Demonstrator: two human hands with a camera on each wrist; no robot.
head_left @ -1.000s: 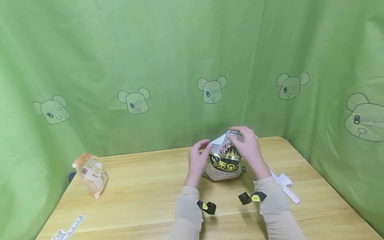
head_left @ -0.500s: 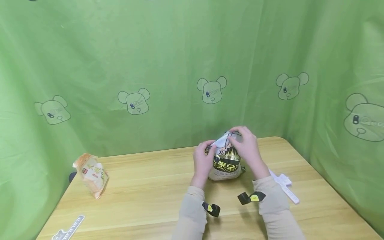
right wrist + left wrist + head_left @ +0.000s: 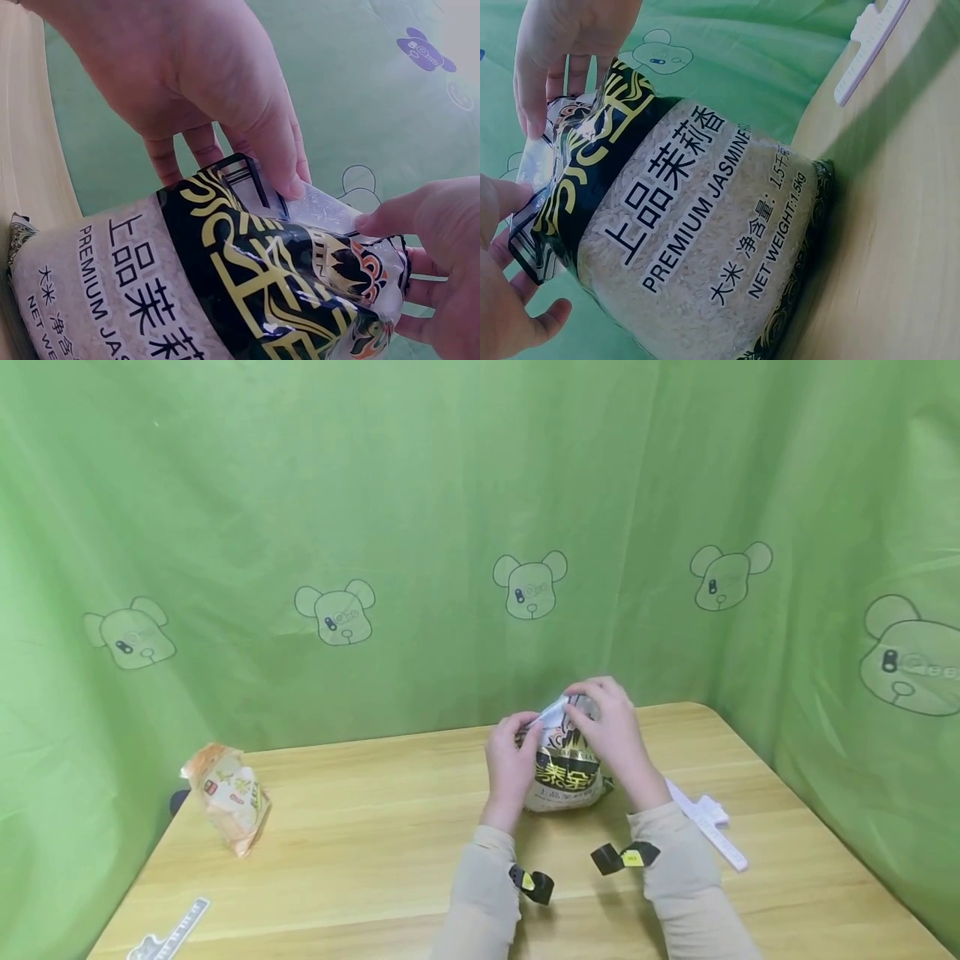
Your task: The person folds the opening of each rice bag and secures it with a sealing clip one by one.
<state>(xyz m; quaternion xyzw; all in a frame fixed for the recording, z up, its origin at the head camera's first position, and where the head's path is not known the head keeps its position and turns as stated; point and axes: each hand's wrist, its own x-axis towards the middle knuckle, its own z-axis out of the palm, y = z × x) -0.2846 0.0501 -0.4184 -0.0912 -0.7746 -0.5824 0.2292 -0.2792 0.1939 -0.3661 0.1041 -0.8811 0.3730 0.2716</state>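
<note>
A bag of jasmine rice, clear with a black and gold band, stands upright on the table. Its top is folded over into a pale flap. My left hand pinches the left end of this fold between thumb and fingers. At the other end, my right hand pinches the fold, thumb in front and the other fingers behind. Rice grains fill the lower part of the bag, seen through the film in the left wrist view.
A long white strip with a shaped end lies right of the bag, partly behind my right forearm. An orange and white packet stands at the left. A grey strip lies near the front left. Green curtain surrounds the table.
My left hand has moved right and closer to the right hand, still at the bag's top. The pale flap looks narrower. My right hand has shifted slightly left.
</note>
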